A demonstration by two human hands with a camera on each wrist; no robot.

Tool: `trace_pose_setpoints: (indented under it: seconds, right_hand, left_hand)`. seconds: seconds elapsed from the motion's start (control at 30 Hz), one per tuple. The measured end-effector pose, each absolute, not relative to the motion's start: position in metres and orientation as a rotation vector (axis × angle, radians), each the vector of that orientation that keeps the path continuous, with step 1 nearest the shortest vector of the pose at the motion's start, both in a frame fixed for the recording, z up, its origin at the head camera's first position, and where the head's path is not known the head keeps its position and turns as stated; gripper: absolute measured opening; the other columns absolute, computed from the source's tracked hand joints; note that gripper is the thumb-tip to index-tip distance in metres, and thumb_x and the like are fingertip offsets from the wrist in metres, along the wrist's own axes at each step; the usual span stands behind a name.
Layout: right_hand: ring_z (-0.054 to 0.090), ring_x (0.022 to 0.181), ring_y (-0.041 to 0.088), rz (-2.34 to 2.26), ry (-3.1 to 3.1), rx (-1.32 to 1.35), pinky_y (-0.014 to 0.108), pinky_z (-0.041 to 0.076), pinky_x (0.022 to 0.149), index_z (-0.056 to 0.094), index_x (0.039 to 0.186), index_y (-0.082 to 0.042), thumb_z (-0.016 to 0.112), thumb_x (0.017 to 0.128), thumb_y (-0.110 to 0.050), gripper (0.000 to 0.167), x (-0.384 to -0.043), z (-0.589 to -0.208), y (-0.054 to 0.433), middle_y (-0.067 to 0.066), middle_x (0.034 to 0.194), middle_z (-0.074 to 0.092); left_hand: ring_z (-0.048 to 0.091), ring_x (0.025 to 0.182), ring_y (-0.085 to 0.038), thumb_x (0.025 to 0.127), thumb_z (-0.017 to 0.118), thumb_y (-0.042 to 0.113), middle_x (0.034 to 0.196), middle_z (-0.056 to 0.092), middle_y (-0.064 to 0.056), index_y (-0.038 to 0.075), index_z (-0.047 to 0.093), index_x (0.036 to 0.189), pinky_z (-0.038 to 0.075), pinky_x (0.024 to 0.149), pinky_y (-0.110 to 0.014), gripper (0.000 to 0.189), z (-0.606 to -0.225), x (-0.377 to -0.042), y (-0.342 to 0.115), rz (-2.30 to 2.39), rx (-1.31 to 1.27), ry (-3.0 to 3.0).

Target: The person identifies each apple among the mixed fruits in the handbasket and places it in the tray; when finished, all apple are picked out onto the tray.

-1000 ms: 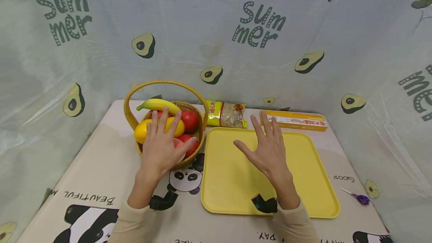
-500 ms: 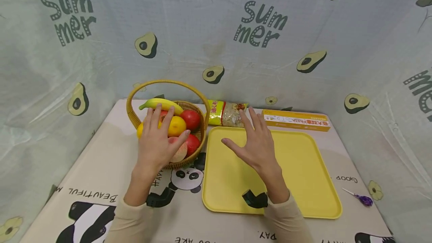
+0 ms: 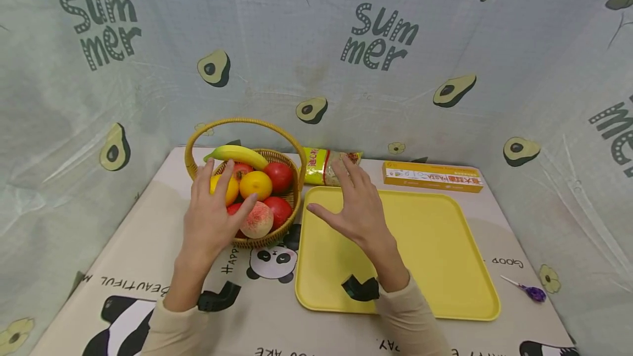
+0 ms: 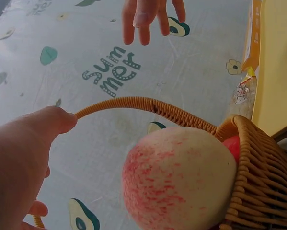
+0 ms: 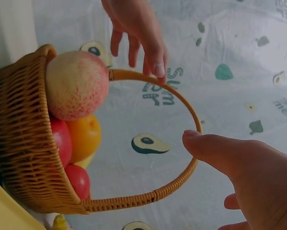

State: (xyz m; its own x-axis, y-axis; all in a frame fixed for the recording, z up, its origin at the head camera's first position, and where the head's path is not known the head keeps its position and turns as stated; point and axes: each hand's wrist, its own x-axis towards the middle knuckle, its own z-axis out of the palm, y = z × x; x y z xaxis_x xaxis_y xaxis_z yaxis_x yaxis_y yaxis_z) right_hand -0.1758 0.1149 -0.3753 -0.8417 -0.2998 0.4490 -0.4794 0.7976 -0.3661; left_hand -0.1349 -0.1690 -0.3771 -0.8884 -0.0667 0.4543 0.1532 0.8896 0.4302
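Observation:
My left hand (image 3: 210, 216) hovers at the left front of a wicker basket (image 3: 296, 196), fingers spread and holding nothing. Inside the basket lie a banana (image 3: 236, 154), two orange fruits, several red fruits and a pale pink peach (image 3: 258, 221). The left hand hides part of one orange fruit (image 3: 229, 191). Over the left part of a yellow tray (image 3: 435, 251) my right hand (image 3: 360, 210) is raised, thumb apart from the fingers, with nothing in it. In the left wrist view the peach (image 4: 181, 177) looms close, below the arched handle (image 4: 133, 103). The right wrist view shows the basket's woven side (image 5: 23, 139).
Behind the tray lie a yellow-and-clear food packet (image 3: 318, 166) and an orange pasta box (image 3: 432, 176). A purple lollipop (image 3: 534, 293) is near the table's right edge. A patterned sheet (image 3: 316, 59) hangs around the back and sides.
My right hand has moved left across the tray, nearer the basket. The left hand has shifted left and slightly down, uncovering more fruit. The basket and tray stay in place.

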Motion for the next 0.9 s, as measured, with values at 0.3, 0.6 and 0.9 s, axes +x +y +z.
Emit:
trace_pose_setpoints:
  seconds: [0.3, 0.6, 0.9]
  right_hand:
    - [0.037, 0.146, 0.032, 0.707, -2.611, 0.681, 0.056, 0.036, 0.116, 0.04, 0.153, -0.02, 0.075, 0.077, -0.062, 0.094, -0.176, -0.38, 0.098, 0.009, 0.16, 0.037]
    - [0.04, 0.144, 0.031, 0.777, -2.636, 0.795, 0.053, 0.038, 0.115, 0.04, 0.154, -0.02, 0.075, 0.079, -0.059, 0.092, -0.176, -0.382, 0.08, 0.007, 0.16, 0.038]
    - [0.041, 0.144, 0.028, 0.808, -2.607, 0.891, 0.051, 0.037, 0.117, 0.04, 0.153, -0.016, 0.076, 0.08, -0.057, 0.091, -0.176, -0.384, 0.065, 0.007, 0.158, 0.041]
  left_hand:
    - [0.034, 0.141, -0.048, 0.092, 0.065, 0.043, 0.161, 0.026, -0.022, 0.016, 0.037, 0.155, 0.049, 0.085, -0.071, 0.075, -0.387, -0.121, -0.187, -0.637, 0.019, -2.545]
    - [0.039, 0.136, -0.049, 0.094, 0.061, 0.046, 0.159, 0.03, -0.023, 0.014, 0.036, 0.155, 0.048, 0.089, -0.071, 0.073, -0.402, -0.106, -0.196, -0.678, 0.122, -2.567]
    - [0.045, 0.134, -0.047, 0.096, 0.06, 0.041, 0.154, 0.039, -0.022, 0.013, 0.041, 0.153, 0.044, 0.099, -0.069, 0.066, -0.424, -0.095, -0.202, -0.776, 0.204, -2.547]
